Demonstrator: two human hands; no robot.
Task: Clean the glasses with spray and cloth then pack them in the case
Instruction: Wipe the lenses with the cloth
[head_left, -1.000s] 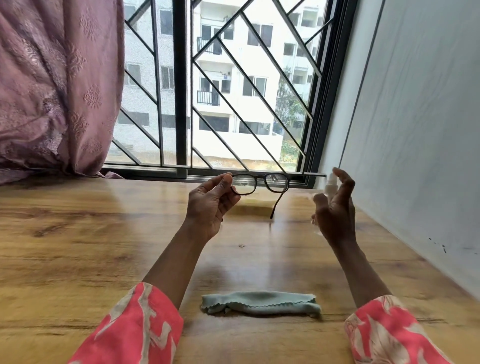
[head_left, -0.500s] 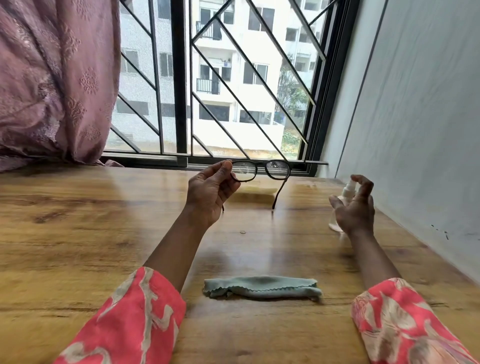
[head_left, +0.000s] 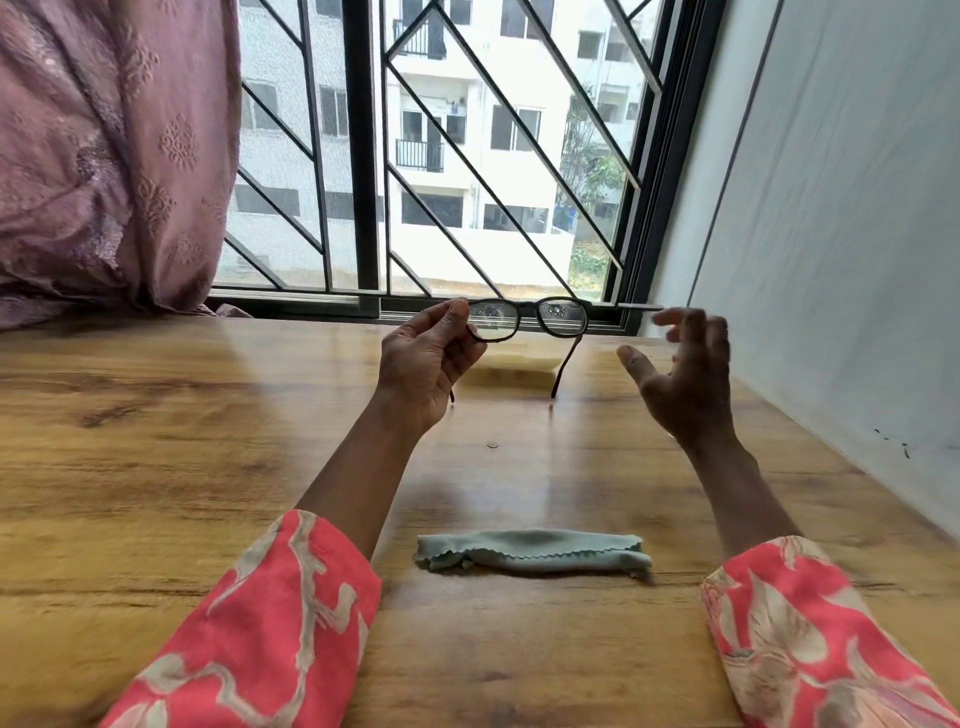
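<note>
Head view: we hold the glasses (head_left: 527, 321) aloft at 12 o'clock, our left hand (head_left: 423, 364) pinching the frame's left end, droplets showing on both lenses. Our right hand (head_left: 680, 376) hangs empty at 2 o'clock, fingers loosely spread. With the lenses wet, wiping looks due: we should fetch the cloth (head_left: 532, 552), lying on the bench (head_left: 156, 467) at 6 o'clock, and rub each lens gently while steadying the frame. No case is in sight.

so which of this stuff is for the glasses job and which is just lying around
For the job: glasses, pinched by the left hand; green cloth on the table; pale case behind the glasses.

Just there: curtain, small round speck.
</note>
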